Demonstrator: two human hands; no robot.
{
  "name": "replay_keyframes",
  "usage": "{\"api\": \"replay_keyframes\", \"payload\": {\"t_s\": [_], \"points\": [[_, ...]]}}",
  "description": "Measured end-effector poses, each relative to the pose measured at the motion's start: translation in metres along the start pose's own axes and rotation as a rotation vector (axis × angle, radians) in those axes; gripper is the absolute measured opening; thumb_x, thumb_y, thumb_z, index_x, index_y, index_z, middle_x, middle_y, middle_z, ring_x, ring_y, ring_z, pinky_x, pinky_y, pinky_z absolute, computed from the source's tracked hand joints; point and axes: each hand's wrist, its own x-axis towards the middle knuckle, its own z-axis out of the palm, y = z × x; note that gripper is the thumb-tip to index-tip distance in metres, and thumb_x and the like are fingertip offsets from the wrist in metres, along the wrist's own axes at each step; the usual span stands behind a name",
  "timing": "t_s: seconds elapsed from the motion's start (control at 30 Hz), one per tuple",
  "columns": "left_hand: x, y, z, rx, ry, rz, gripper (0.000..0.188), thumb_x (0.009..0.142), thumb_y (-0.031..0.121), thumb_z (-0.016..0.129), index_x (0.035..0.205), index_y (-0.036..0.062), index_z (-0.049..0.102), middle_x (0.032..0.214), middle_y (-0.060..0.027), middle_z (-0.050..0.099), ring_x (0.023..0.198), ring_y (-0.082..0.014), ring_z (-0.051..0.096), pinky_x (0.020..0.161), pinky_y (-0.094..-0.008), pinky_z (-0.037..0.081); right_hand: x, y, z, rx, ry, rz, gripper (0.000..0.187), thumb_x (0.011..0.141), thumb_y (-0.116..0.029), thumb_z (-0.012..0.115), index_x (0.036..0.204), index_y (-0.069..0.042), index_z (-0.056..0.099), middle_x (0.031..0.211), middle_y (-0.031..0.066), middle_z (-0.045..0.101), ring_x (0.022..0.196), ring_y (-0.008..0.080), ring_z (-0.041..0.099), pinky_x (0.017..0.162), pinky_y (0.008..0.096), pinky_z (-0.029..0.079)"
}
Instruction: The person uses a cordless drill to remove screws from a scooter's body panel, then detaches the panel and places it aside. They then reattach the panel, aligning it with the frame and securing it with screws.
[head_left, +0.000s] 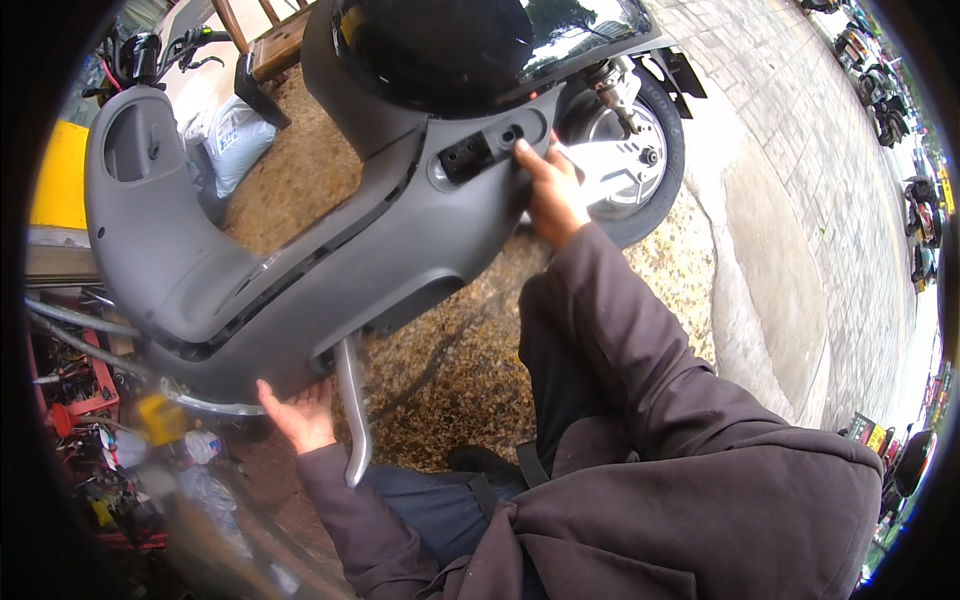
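A grey scooter body side panel (400,235) runs slantwise across the view, along the scooter's lower flank. A dark slit shows between it and the footboard (200,285). My right hand (556,195) grips the panel's rear end, thumb on the outer face beside an oval recess (490,150) with a dark socket; its other fingers are partly hidden behind the edge. Lower left, my left hand (303,418) is palm up at the panel's bottom edge, thumb apart, fingertips hooked under it. Close to that hand, a silver metal stand leg (352,410) sticks out below the panel.
The rear wheel (650,165) is right of the panel, with a glossy black body part (440,50) above. Red-framed clutter (95,390) and a blurred yellow object (160,418) lie at left. A wooden chair (275,45) stands behind; parked scooters (885,100) line the far right.
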Motion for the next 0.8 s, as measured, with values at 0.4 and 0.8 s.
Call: {"api": "replay_keyframes", "payload": {"t_s": [0.4, 0.8], "points": [[0.003, -0.001, -0.009, 0.047, -0.033, -0.021, 0.104, 0.076, 0.064, 0.068, 0.142, -0.005, 0.026, 0.14, -0.0185, 0.033, 0.132, -0.0317, 0.032, 0.114, -0.0502, 0.025, 0.007, 0.003, 0.0, 0.03, 0.041, -0.117, 0.036, 0.094, -0.016, 0.065, 0.123, 0.003, 0.055, 0.106, 0.0078, 0.066, 0.092, 0.0161, 0.062, 0.084, 0.0303, 0.051], [-0.008, -0.003, -0.004, 0.062, -0.024, 0.035, 0.107, 0.075, 0.064, 0.071, 0.143, -0.0056, 0.026, 0.144, -0.0213, 0.03, 0.137, -0.0341, 0.028, 0.115, -0.0504, 0.024, 0.015, 0.01, -0.005, 0.03, -0.008, -0.161, 0.047, 0.095, -0.017, 0.065, 0.136, -0.002, 0.047, 0.108, 0.0078, 0.066, 0.094, 0.0157, 0.062, 0.085, 0.0303, 0.051]]}}
